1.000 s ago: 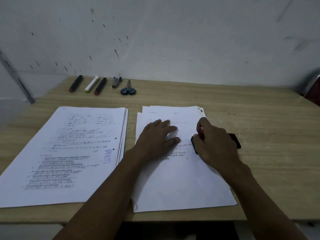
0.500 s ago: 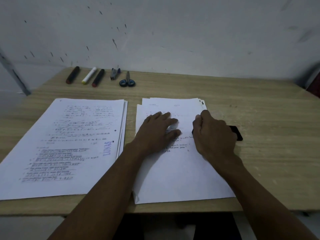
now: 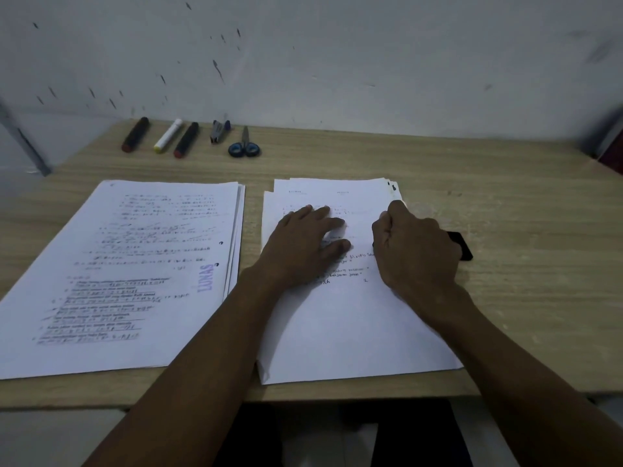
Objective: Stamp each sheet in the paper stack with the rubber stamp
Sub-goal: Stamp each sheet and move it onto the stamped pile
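The right paper stack (image 3: 354, 332) lies in front of me, its top sheet carrying faint handwriting. My left hand (image 3: 303, 244) rests flat on that sheet with straight fingers. My right hand (image 3: 414, 251) is curled into a fist at the sheet's right edge and presses down; the rubber stamp it grips is hidden inside the fist. A black ink pad (image 3: 462, 247) peeks out from behind that hand on the table. To the left lies a second stack (image 3: 135, 264), whose top sheet bears a purple "LUNAS" stamp mark (image 3: 206, 277).
Along the far edge of the wooden table (image 3: 522, 264) lie a black-and-red marker (image 3: 135, 133), a white-and-yellow marker (image 3: 168, 135), another dark marker (image 3: 186, 139), a small grey tool (image 3: 219, 130) and blue-handled scissors (image 3: 244, 145). A wall stands right behind them.
A bit of the red stamp showed at my right fist a second ago; now the fist covers it fully and sits down on the sheet. My left hand has stayed flat.
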The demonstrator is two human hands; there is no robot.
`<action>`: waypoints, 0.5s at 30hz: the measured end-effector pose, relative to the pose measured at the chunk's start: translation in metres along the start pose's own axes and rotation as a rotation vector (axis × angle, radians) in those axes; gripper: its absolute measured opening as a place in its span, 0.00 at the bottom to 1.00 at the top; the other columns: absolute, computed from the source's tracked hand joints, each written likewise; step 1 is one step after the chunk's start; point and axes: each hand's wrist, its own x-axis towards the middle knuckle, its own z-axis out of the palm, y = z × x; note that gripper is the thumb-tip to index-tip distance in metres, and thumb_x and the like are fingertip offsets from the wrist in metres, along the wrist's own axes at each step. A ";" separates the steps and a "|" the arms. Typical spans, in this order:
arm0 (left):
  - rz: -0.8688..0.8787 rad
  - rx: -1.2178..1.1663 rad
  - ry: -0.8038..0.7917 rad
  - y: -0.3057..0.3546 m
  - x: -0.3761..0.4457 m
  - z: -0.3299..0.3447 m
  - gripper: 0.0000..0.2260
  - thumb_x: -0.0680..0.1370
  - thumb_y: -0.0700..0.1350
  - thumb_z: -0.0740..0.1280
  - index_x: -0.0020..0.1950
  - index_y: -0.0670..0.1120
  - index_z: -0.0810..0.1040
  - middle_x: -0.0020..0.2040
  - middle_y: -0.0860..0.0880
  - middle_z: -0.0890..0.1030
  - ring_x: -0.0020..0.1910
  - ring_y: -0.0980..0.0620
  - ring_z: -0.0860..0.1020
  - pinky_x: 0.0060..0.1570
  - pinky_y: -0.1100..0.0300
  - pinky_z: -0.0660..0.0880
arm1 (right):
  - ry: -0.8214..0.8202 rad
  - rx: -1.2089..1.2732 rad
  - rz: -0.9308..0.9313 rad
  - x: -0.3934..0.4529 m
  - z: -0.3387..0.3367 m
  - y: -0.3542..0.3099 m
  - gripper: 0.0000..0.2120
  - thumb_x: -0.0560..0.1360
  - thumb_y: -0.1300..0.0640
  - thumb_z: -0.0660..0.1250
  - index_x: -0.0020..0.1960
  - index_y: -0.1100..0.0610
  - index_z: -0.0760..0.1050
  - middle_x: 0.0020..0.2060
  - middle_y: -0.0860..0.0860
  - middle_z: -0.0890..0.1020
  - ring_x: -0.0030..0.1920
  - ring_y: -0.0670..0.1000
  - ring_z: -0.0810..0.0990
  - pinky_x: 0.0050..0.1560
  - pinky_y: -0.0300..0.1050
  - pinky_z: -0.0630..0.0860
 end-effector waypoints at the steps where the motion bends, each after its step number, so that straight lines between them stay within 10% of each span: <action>1: -0.005 0.000 -0.006 0.000 0.000 0.000 0.27 0.74 0.63 0.54 0.69 0.53 0.72 0.73 0.50 0.68 0.73 0.46 0.62 0.70 0.52 0.58 | 0.000 0.014 -0.003 0.000 0.000 0.000 0.14 0.81 0.48 0.49 0.47 0.55 0.70 0.32 0.55 0.70 0.32 0.58 0.69 0.31 0.43 0.56; 15: -0.014 -0.285 0.200 0.005 -0.005 -0.009 0.22 0.74 0.54 0.63 0.62 0.44 0.79 0.63 0.44 0.78 0.65 0.47 0.74 0.65 0.53 0.68 | -0.062 0.633 0.099 0.011 -0.025 0.032 0.12 0.81 0.45 0.58 0.44 0.53 0.69 0.33 0.45 0.76 0.38 0.53 0.76 0.37 0.46 0.67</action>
